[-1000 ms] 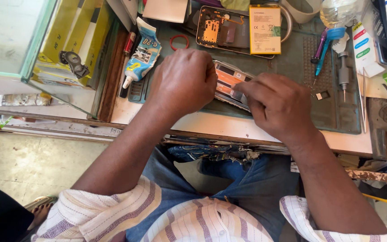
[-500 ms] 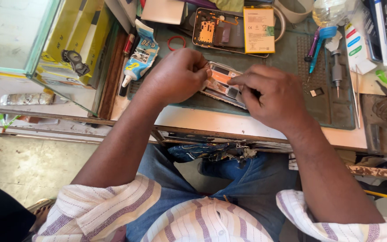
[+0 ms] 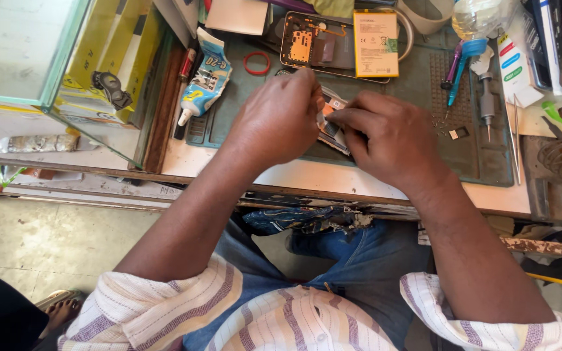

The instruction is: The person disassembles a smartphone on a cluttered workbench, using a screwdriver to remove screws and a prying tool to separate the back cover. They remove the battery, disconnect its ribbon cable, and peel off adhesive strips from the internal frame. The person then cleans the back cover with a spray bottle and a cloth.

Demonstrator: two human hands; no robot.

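Head view, my left hand [image 3: 280, 120]: fingers closed, pinching the top edge of the small opened phone [image 3: 333, 123] on the green mat [image 3: 398, 110].
Head view, my right hand [image 3: 388, 140]: fingers bent, pressing the phone from the right side.
Risk, slip: I think too much force can crack a thin part.
Risk, near things: the glue tube [image 3: 204, 81] and the loose screwdriver [image 3: 486, 88] lie near; an elbow push may move them.

The left hand [image 3: 280, 120] and right hand [image 3: 385, 140] have closed together, now covering most of the small opened phone [image 3: 333, 123], toward twelve o'clock.
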